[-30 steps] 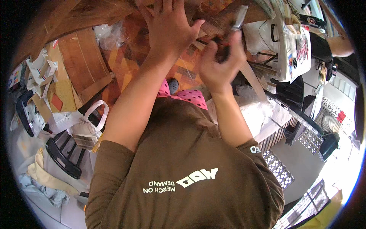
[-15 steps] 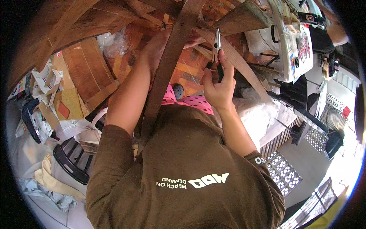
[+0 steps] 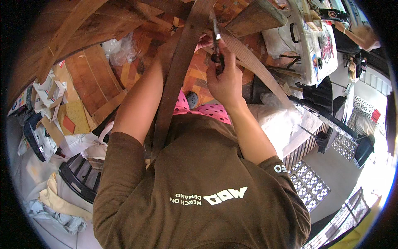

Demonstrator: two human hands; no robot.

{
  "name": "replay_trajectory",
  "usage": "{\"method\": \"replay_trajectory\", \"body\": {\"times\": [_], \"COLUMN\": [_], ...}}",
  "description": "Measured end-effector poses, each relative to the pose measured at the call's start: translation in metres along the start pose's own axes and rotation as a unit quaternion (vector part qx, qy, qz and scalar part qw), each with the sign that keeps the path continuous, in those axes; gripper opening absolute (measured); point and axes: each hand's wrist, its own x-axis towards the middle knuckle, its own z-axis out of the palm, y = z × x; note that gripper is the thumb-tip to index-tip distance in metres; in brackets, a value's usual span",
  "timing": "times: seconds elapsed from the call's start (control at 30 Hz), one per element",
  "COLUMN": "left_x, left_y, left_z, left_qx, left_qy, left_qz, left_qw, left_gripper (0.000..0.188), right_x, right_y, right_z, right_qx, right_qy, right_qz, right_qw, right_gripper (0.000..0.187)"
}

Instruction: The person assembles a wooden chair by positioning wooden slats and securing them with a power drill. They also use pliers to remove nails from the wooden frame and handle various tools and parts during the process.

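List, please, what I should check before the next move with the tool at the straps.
1. Right hand closed firmly on the tool: ok.
2. Tool's tip placed on the brown strap: cannot tell, too small.
3. Left hand steadying the work: cannot tell, mostly hidden behind the brown strap.
4. Tan strap clear of the tool: not ok, it runs close beside the right hand.

The strap (image 3: pixel 178 79) swung down across the left arm, hiding that hand; the right hand (image 3: pixel 225 81) lifted the pliers (image 3: pixel 217 45) beside it.
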Motion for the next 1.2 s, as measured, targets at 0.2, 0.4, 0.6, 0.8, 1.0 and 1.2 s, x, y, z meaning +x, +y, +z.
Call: {"method": "replay_trajectory", "body": {"times": [0.2, 0.4, 0.6, 0.8, 1.0, 1.2], "left_x": [0.001, 0.005, 0.012, -0.001, -0.010, -0.007], "left_y": [-0.001, -0.001, -0.007, 0.000, -0.006, -0.001], "left_z": [0.003, 0.004, 0.008, 0.004, 0.005, 0.004], "left_qx": [0.000, -0.001, -0.002, 0.001, -0.002, 0.005], "left_qy": [0.001, -0.005, -0.015, -0.005, 0.001, -0.001], "left_qz": [-0.008, -0.007, 0.001, -0.006, -0.011, -0.012], "left_qw": [1.000, 1.000, 1.000, 1.000, 1.000, 1.000], "left_gripper": [0.037, 0.037, 0.037, 0.037, 0.036, 0.036], "right_x": [-0.003, 0.015, 0.008, 0.009, -0.003, 0.007], "right_y": [-0.012, -0.016, 0.006, -0.001, -0.001, -0.015], "right_z": [-0.002, -0.004, 0.008, 0.015, 0.011, 0.002], "right_qx": [0.067, -0.069, -0.048, -0.060, 0.053, 0.013], "right_qy": [0.176, 0.131, 0.024, 0.034, 0.146, 0.119], "right_qz": [-0.136, -0.129, -0.022, -0.085, -0.107, -0.080], "right_qw": [0.973, 0.981, 0.998, 0.994, 0.982, 0.990], "right_gripper": [0.061, 0.062, 0.059, 0.060, 0.056, 0.052]}}
